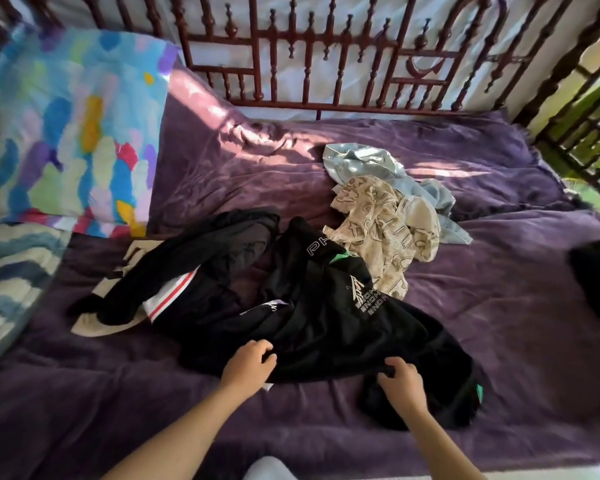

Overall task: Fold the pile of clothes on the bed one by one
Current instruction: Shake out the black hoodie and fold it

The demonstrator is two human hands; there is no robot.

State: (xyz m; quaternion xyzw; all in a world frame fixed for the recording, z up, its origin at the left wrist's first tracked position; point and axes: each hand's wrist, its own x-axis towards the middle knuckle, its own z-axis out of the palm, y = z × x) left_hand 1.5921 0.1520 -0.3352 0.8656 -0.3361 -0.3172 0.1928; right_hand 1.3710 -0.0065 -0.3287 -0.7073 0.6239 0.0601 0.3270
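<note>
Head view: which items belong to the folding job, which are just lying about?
Job: black lettered garment, gripped by left hand and right hand; black striped garment; beige patterned garment; light blue garment.
Lying about: colourful pillow; blue wavy cushion; wooden headboard; purple bedspread.

The black garment carries outlined white letters "PH" near its upper fold, and "HONE" printed twice, rotated, lower down.

both hands gripping black garment
</note>
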